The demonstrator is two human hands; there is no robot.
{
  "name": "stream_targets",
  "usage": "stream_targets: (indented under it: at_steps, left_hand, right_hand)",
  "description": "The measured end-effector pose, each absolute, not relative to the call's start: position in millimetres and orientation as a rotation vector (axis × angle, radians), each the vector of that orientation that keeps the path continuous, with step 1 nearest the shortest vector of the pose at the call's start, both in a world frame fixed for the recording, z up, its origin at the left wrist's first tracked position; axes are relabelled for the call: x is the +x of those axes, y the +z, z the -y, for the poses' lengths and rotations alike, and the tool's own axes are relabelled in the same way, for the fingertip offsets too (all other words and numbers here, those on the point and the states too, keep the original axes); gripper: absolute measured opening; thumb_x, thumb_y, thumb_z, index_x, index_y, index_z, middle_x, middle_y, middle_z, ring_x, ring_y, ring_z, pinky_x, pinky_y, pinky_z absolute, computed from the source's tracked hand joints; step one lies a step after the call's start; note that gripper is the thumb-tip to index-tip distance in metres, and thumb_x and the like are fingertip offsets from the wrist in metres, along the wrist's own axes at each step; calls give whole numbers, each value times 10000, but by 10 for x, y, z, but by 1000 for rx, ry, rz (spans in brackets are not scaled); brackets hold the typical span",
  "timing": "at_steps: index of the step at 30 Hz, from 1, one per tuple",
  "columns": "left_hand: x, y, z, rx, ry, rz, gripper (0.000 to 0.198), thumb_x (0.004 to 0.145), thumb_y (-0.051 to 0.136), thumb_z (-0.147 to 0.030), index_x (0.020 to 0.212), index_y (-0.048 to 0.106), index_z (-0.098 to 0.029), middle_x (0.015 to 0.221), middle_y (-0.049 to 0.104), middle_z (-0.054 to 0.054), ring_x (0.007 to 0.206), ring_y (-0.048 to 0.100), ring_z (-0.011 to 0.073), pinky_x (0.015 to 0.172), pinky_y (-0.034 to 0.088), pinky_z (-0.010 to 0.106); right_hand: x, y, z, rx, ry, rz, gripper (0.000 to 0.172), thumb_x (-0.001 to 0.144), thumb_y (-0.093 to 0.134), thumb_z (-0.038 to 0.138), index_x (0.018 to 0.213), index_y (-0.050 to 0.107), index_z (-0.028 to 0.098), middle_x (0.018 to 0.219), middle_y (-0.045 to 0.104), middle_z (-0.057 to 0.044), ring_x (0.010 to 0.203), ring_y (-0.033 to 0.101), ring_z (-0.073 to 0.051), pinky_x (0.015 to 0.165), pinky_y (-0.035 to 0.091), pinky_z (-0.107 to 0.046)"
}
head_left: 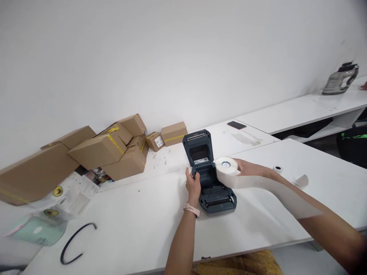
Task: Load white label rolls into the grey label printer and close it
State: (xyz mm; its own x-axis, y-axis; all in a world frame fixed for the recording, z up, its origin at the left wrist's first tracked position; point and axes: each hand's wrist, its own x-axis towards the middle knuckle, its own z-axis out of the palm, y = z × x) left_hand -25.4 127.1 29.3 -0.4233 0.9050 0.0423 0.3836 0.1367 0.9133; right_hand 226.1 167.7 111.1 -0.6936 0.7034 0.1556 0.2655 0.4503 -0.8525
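Note:
A dark label printer [209,191] stands on the white table with its lid [198,147] raised and its inner bay exposed. My left hand [193,185] grips the printer's left side wall, with the thumb over the edge. Beside the bay, on its right, my right hand [243,167] holds a white label roll [226,168]. The roll is tilted above the printer's right edge, and its round core shows. From it a loose paper strip [272,187] trails right across my right forearm. Most fingers of my right hand are hidden behind the roll.
Cardboard boxes [99,151] are piled at the back left. A black hairband [69,244] and a green pouch [43,231] lie at the front left. A phone [236,125] rests at the back; a small roll [277,168] and a paper scrap [301,180] lie right. A jug [338,80] stands far right.

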Motion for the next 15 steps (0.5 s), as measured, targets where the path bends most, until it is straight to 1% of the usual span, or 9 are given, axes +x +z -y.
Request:
stream_targets:
  at_steps: [2, 3, 7, 10, 12, 15]
  left_hand:
    - [-262, 280, -1274, 1242, 1272, -1870, 705, 901, 482, -454, 1503, 239, -179, 1419, 529, 142, 1313, 498, 243, 1073, 370, 353]
    - [-265, 274, -1275, 1244, 1282, -1858, 708, 902, 481, -450, 1504, 231, -173, 1414, 534, 141, 1306, 506, 244, 1066, 378, 353]
    - [-269, 271, -1277, 1202, 1304, -1833, 684, 901, 483, -403, 1502, 222, -208, 1418, 539, 104, 1295, 515, 241, 1059, 384, 364]
    - [-258, 304, -1273, 1170, 1281, -1853, 670, 897, 483, -391, 1497, 243, -210, 1426, 530, 103, 1295, 514, 245, 1070, 369, 372]
    - [-256, 337, -1276, 1172, 1265, -1866, 660, 902, 467, -388, 1495, 253, -194, 1416, 539, 111, 1286, 519, 246, 1073, 360, 367]
    - [-287, 386, -1305, 1199, 1209, -1905, 661, 891, 476, -369, 1495, 270, -195, 1382, 568, 110, 1268, 530, 244, 1061, 361, 347]
  right_hand:
    - [1971, 1235, -1759, -683, 1146, 2395, 612, 670, 733, 353, 1242, 563, 217, 1214, 642, -78, 1129, 588, -280, 951, 471, -363]
    - [1836, 1263, -1811, -660, 1092, 2484, 614, 649, 739, 360, 1221, 569, 220, 1194, 647, -71, 1106, 594, -276, 937, 473, -362]
    - [1502, 1242, -1995, -773, 907, 2780, 641, 523, 782, 335, 1121, 585, 213, 1046, 673, -58, 945, 633, -281, 781, 501, -351]
    - [1458, 1213, -2049, -907, 805, 2880, 672, 475, 788, 311, 1107, 580, 217, 1030, 670, -58, 916, 634, -289, 724, 490, -341]
    - [1452, 1203, -2051, -950, 725, 2911, 687, 469, 782, 318, 1120, 581, 224, 1049, 667, -60, 924, 633, -294, 727, 480, -341]
    - [1403, 1168, -2045, -981, 571, 2984, 730, 439, 789, 337, 1132, 590, 223, 1087, 661, -71, 965, 623, -317, 798, 458, -372]
